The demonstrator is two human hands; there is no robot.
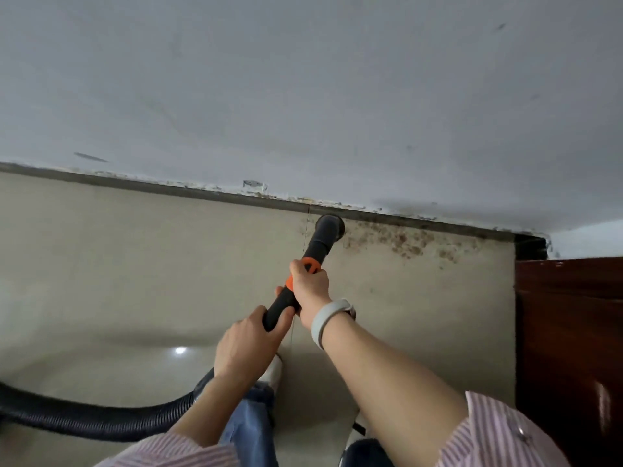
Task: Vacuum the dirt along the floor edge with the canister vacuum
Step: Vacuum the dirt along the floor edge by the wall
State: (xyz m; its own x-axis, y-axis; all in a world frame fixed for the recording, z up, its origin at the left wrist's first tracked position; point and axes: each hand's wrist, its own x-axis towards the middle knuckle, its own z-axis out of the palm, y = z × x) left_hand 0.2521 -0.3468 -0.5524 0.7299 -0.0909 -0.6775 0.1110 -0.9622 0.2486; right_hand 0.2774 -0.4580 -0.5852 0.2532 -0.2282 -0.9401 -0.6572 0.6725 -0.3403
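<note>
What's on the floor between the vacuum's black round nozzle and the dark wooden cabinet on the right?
Head view: scattered brown dirt specks along the wall edge, then bare beige tile.

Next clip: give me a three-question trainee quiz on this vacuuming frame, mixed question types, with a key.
1. True or false: the nozzle sits at the floor edge by the wall.
2. The remaining dirt lies mostly to which side of the nozzle? A) left B) right
3. Which hand grips the wand nearer the nozzle: the left hand or the right hand?

Key: 1 true; 2 B; 3 right hand.
</note>
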